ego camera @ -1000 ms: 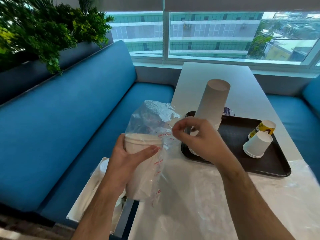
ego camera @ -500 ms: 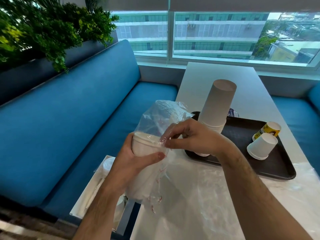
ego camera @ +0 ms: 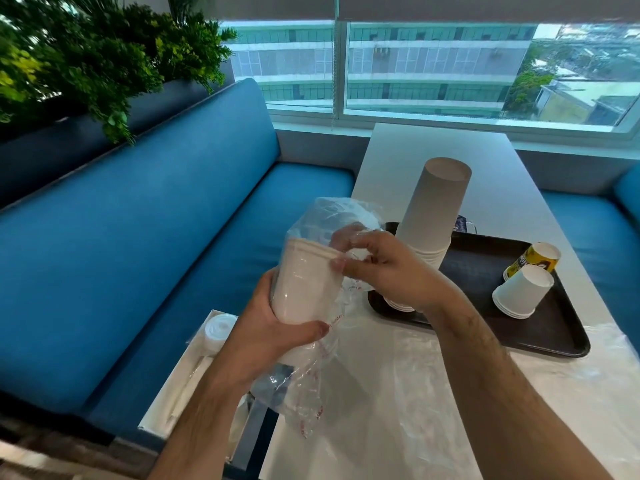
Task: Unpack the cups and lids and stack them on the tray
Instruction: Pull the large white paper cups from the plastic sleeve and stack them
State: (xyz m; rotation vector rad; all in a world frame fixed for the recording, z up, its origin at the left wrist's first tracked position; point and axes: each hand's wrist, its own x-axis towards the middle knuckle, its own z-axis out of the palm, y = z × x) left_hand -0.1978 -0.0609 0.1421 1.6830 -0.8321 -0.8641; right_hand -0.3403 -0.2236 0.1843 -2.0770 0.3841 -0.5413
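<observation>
The clear plastic bag (ego camera: 313,382) blurs the white cup stack (ego camera: 304,282) inside it, so the number of cups is hard to tell; the left hand (ego camera: 273,336) grips this stack through the bag while the right hand (ego camera: 384,268) pinches the plastic at the rim. At the right, the dark tray (ego camera: 554,336) near the worktop (ego camera: 440,140) edge carries a tall inverted cup stack (ego camera: 433,216), a short white cup stack (ego camera: 523,292) and a yellow cup (ego camera: 535,259). The far worktop is open before the window (ego camera: 433,64), and the blue bench (ego camera: 138,237) is at the left.
</observation>
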